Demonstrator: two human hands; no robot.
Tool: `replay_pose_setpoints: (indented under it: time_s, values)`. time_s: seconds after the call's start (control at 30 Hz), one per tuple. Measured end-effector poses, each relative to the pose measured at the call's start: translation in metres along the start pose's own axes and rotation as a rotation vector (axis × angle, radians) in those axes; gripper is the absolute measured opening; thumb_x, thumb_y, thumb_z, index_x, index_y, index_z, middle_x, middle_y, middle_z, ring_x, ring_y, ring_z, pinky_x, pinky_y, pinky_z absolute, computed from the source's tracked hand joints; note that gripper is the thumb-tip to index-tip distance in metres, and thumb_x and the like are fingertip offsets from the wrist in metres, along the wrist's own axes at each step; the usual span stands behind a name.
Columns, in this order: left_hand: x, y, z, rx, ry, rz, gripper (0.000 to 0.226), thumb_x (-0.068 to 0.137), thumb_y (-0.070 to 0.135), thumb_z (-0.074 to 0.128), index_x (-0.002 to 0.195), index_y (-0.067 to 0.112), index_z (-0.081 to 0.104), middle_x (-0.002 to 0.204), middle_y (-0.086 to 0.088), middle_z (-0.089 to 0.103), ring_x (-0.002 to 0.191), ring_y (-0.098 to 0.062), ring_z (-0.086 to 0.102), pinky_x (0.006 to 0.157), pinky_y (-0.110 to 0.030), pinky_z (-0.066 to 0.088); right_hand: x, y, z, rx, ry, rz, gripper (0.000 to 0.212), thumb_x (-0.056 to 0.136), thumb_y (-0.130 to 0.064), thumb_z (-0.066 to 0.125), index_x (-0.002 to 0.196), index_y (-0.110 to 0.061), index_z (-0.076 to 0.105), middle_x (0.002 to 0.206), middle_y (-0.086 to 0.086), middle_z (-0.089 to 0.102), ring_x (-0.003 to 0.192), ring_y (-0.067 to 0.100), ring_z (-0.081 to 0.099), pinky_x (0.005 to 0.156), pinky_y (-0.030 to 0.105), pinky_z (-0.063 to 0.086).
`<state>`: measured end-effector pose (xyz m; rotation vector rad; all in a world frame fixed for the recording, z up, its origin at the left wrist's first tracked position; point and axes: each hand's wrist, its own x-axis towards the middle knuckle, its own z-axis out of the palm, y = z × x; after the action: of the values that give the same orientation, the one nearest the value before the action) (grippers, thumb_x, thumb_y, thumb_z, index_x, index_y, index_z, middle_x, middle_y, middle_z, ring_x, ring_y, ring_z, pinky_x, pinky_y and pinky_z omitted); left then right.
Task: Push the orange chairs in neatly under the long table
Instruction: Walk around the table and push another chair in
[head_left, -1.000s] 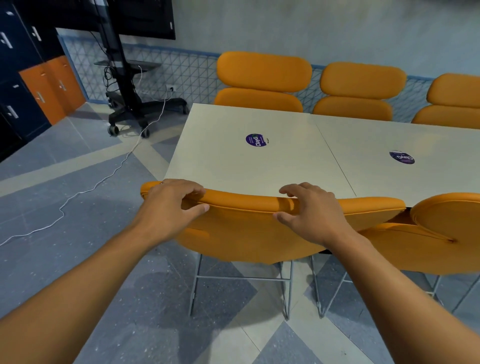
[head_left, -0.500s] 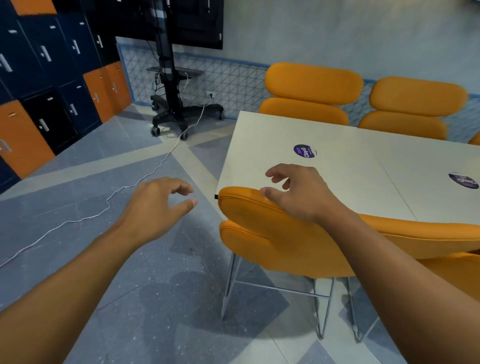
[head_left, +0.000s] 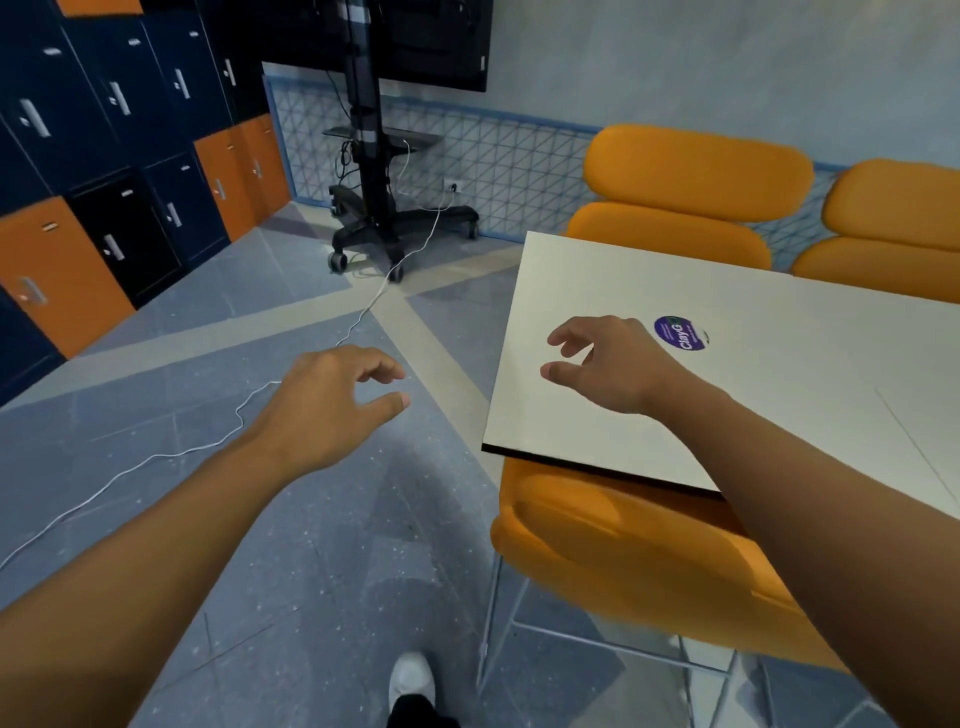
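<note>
Long white table (head_left: 831, 353) with purple "ClayG" sticker (head_left: 681, 333), left hand (head_left: 322, 410) and right hand (head_left: 613, 366) loosely open, empty

Navy and orange lockers (head_left: 104, 171) cover the left wall, a black wheeled screen stand (head_left: 366, 171) is near them, and a white cable (head_left: 156, 456) lies across the grey floor (head_left: 291, 571).

The left hand (head_left: 332, 410) and right hand (head_left: 613, 364) have both let go of the padded orange chair (head_left: 623, 545), now tucked against the white table (head_left: 779, 364).
</note>
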<state>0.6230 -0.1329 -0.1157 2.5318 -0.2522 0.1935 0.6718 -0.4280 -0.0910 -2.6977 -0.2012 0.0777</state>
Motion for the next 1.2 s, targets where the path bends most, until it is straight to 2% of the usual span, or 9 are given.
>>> replay_pose_setpoints:
  time_s: [0.2, 0.4, 0.6, 0.73, 0.93, 1.1, 1.2]
  values:
    - [0.088, -0.036, 0.012, 0.001, -0.093, -0.007, 0.031, 0.084, 0.039, 0.07, 0.111, 0.025, 0.067, 0.108, 0.011, 0.065, 0.099, -0.005, 0.056, 0.084, -0.02, 0.04, 0.093, 0.011, 0.02, 0.051, -0.05, 0.085, 0.045, 0.09, -0.047, 0.069, 0.129, -0.024, 0.062, 0.123, 0.001, 0.066, 0.103, 0.022, 0.062, 0.088, 0.033, 0.049]
    - [0.166, -0.063, 0.029, -0.026, -0.163, -0.029, 0.029, 0.084, 0.041, 0.07, 0.109, 0.026, 0.068, 0.108, 0.011, 0.066, 0.103, -0.007, 0.057, 0.087, -0.021, 0.042, 0.156, 0.022, 0.045, 0.098, -0.089, 0.154, 0.046, 0.088, -0.048, 0.07, 0.128, -0.027, 0.063, 0.12, -0.003, 0.066, 0.105, 0.022, 0.062, 0.096, 0.04, 0.051]
    - [0.236, -0.082, 0.051, -0.008, -0.261, -0.018, 0.031, 0.085, 0.043, 0.067, 0.112, 0.027, 0.066, 0.114, 0.01, 0.065, 0.105, -0.007, 0.056, 0.09, -0.023, 0.042, 0.202, 0.034, 0.061, 0.162, -0.055, 0.217, 0.045, 0.088, -0.047, 0.07, 0.128, -0.029, 0.062, 0.119, -0.006, 0.065, 0.105, 0.019, 0.061, 0.097, 0.04, 0.05]
    - [0.286, -0.104, 0.062, -0.021, -0.318, -0.005, 0.031, 0.085, 0.044, 0.066, 0.112, 0.028, 0.064, 0.117, 0.009, 0.065, 0.107, -0.009, 0.056, 0.094, -0.028, 0.046, 0.241, 0.035, 0.074, 0.199, -0.037, 0.263, 0.044, 0.089, -0.046, 0.071, 0.128, -0.027, 0.063, 0.119, -0.006, 0.066, 0.103, 0.016, 0.061, 0.094, 0.035, 0.051]
    - [0.377, -0.157, 0.064, -0.091, -0.355, 0.015, 0.027, 0.086, 0.041, 0.066, 0.109, 0.026, 0.066, 0.11, 0.013, 0.064, 0.1, -0.005, 0.057, 0.083, -0.015, 0.039, 0.327, 0.017, 0.097, 0.3, 0.015, 0.352, 0.043, 0.09, -0.045, 0.07, 0.128, -0.027, 0.063, 0.123, -0.008, 0.066, 0.099, 0.012, 0.063, 0.084, 0.021, 0.043]
    - [0.463, -0.211, 0.053, -0.136, -0.4, 0.022, 0.025, 0.086, 0.038, 0.067, 0.108, 0.025, 0.067, 0.111, 0.008, 0.067, 0.1, -0.007, 0.059, 0.086, -0.017, 0.042, 0.413, -0.013, 0.111, 0.371, 0.038, 0.423, 0.044, 0.09, -0.043, 0.071, 0.13, -0.028, 0.061, 0.125, -0.005, 0.064, 0.107, 0.014, 0.061, 0.089, 0.022, 0.044]
    - [0.511, -0.231, 0.045, -0.138, -0.42, 0.057, 0.027, 0.087, 0.038, 0.066, 0.11, 0.024, 0.067, 0.11, 0.009, 0.066, 0.097, -0.004, 0.058, 0.083, -0.015, 0.04, 0.456, -0.029, 0.112, 0.385, 0.066, 0.445, 0.044, 0.09, -0.044, 0.07, 0.129, -0.028, 0.062, 0.121, -0.006, 0.065, 0.103, 0.012, 0.061, 0.086, 0.021, 0.044]
